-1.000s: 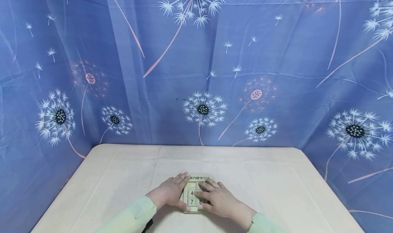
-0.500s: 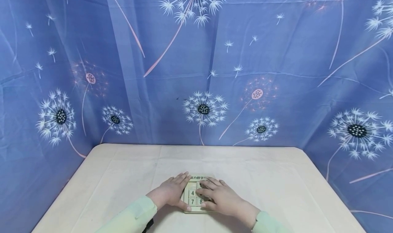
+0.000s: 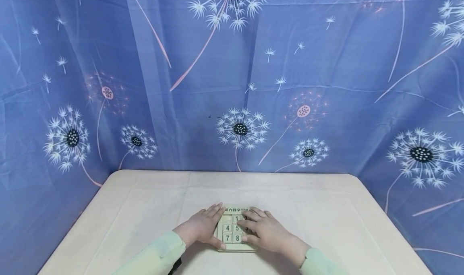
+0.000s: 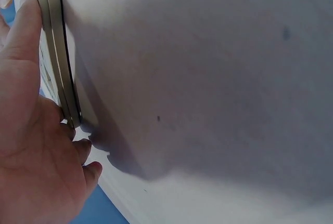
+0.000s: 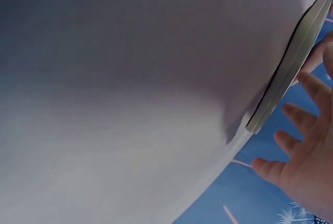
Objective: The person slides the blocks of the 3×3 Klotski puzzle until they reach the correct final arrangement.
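Note:
A pale green number slide puzzle (image 3: 237,247) lies flat on the table, with Chinese lettering along its far edge. The 1 tile (image 3: 237,218), 4 tile (image 3: 227,228), 5 tile (image 3: 237,228), 7 tile (image 3: 227,238) and 8 tile (image 3: 237,238) show plainly. Its top left slot has no tile. My left hand (image 3: 203,225) grips the left side, thumb (image 4: 27,31) on the near corner and fingers at the far one. My right hand (image 3: 268,231) is over the right column with fingers spread, partly hiding the 2 and 3; in the right wrist view its fingertips stand near the puzzle's side (image 5: 289,68).
A cream cloth covers the table (image 3: 152,194). Blue curtains (image 3: 195,126) with dandelion prints stand behind it and at both sides. A black strap (image 3: 175,265) shows under the left sleeve (image 3: 156,251).
My right hand has shifted to the right and lifted off the middle column, so the 1 and 5 tiles now show. The left hand and the puzzle have stayed in place.

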Motion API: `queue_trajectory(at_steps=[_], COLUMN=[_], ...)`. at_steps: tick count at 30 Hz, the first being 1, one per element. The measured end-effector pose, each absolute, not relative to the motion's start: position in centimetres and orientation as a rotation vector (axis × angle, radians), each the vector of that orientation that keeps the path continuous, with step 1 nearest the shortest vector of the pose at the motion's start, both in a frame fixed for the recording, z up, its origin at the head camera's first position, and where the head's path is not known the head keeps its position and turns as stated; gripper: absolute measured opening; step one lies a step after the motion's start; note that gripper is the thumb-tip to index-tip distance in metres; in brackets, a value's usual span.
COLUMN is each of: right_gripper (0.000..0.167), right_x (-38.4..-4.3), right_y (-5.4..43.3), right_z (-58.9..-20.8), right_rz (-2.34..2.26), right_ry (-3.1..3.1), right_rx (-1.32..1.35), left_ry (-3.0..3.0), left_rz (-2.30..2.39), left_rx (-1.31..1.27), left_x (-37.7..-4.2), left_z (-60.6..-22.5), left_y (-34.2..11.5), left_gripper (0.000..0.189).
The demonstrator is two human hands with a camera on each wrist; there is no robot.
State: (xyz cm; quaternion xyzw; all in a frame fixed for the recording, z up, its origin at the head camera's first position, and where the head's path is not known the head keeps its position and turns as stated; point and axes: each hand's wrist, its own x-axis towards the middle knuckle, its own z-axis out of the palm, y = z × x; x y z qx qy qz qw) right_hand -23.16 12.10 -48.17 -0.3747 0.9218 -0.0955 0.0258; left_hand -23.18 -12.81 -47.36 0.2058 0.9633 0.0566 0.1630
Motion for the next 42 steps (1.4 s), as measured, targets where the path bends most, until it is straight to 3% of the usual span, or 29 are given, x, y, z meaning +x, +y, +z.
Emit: queue_trajectory(at_steps=[42], right_gripper=[0.047], right_x=[-23.6], right_y=[10.8], right_z=[-47.8], right_rz=[-0.316], right_ry=[2.840], right_rx=[-1.070], left_ry=[2.747], left_rz=[0.132], left_rx=[0.573], left_x=[-23.4], left_z=[-47.4], left_y=[-12.8], left_gripper=[0.121])
